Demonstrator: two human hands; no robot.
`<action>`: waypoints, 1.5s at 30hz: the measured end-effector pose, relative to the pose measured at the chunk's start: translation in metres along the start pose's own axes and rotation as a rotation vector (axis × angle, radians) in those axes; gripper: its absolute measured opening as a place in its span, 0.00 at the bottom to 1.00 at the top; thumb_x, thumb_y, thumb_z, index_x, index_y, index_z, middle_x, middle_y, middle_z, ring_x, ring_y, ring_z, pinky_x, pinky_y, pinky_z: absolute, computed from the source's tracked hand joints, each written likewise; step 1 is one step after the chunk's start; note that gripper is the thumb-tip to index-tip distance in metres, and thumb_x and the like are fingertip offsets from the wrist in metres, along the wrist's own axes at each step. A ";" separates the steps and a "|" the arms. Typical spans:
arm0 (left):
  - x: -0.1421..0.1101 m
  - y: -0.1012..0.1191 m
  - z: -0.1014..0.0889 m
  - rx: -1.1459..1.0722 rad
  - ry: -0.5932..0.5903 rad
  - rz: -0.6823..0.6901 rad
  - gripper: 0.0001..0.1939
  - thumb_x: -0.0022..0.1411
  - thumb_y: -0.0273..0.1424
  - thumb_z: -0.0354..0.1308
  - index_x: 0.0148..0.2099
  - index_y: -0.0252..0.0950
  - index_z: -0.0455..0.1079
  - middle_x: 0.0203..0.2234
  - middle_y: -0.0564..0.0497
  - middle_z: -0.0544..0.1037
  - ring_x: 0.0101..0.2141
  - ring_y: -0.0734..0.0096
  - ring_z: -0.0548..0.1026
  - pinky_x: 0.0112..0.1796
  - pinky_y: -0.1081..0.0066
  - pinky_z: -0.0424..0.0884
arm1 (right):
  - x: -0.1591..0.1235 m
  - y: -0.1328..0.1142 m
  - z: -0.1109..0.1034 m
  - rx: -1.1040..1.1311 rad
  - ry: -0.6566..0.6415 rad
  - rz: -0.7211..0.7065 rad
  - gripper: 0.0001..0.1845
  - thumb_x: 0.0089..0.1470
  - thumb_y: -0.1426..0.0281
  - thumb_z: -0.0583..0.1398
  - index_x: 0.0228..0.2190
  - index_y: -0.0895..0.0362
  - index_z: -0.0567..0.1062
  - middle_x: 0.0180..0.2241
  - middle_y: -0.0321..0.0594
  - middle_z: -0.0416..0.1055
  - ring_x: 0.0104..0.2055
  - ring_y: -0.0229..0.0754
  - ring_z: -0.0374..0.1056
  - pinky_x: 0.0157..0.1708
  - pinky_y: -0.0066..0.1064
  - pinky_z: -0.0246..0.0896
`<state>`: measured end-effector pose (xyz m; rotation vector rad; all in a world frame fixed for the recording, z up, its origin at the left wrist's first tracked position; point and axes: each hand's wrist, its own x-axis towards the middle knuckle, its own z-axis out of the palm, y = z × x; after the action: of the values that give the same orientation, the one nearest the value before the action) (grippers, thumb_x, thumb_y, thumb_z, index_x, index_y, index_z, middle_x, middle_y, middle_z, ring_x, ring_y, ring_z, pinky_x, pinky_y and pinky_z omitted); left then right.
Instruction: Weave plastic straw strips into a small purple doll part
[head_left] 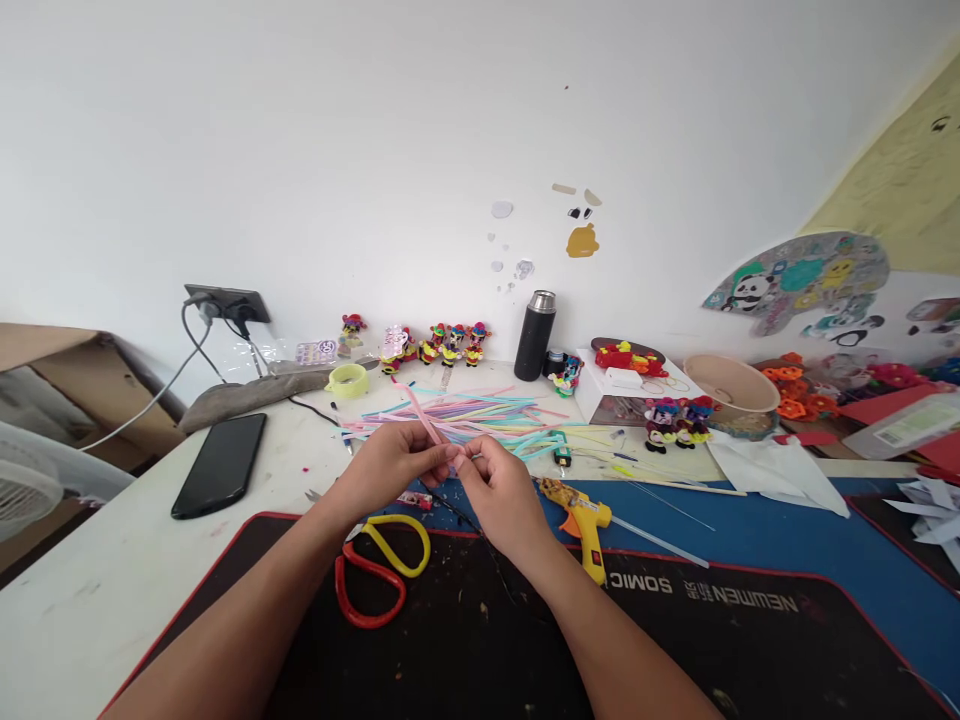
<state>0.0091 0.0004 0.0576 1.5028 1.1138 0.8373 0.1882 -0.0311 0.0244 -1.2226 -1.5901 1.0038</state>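
My left hand (394, 462) is closed in a pinch on a pink pipe cleaner (421, 408), which rises up and to the left from the fingers. My right hand (504, 492) meets it, thumb and fingertips pressed together at the pipe cleaner's lower end; the fingers partly hide that end. Behind both hands lies a loose heap of pastel pipe cleaners (487, 412). Scissors (369, 590) with one red and one yellow handle loop lie below my left hand. A yellow glue gun (589, 530) rests right of my right hand, a clear glue stick trailing from it.
A phone (220, 467), yellow tape roll (348, 380) and power outlet (227, 303) are on the left. Several small figures (452, 343) and a black flask (535, 338) stand along the wall. A white box (600, 393), bowl (731, 383) and tissue (776, 470) are right. A black mat (480, 640) lies in front.
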 end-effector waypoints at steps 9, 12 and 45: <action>0.007 -0.011 0.022 -0.325 0.085 0.003 0.22 0.48 0.47 0.76 0.27 0.32 0.77 0.21 0.50 0.79 0.22 0.73 0.75 0.28 0.73 0.74 | 0.003 0.001 0.000 0.276 0.011 0.069 0.14 0.62 0.55 0.61 0.35 0.52 0.68 0.16 0.24 0.63 0.14 0.33 0.52 0.15 0.25 0.46; 0.006 -0.010 0.018 -0.357 0.028 -0.027 0.22 0.47 0.46 0.77 0.30 0.32 0.79 0.23 0.48 0.81 0.24 0.71 0.76 0.29 0.72 0.75 | 0.004 0.001 0.001 0.356 0.018 0.093 0.18 0.60 0.51 0.63 0.34 0.52 0.67 0.17 0.24 0.62 0.13 0.32 0.51 0.13 0.25 0.44; -0.004 0.006 0.008 -0.090 0.022 0.076 0.16 0.51 0.43 0.74 0.31 0.35 0.80 0.22 0.49 0.80 0.26 0.66 0.77 0.29 0.70 0.75 | 0.005 -0.006 -0.003 0.426 0.000 0.110 0.22 0.58 0.48 0.64 0.33 0.52 0.67 0.13 0.21 0.56 0.11 0.31 0.47 0.12 0.24 0.40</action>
<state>0.0169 -0.0058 0.0615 1.4718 1.0269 0.9455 0.1886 -0.0274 0.0312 -1.0186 -1.2333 1.3319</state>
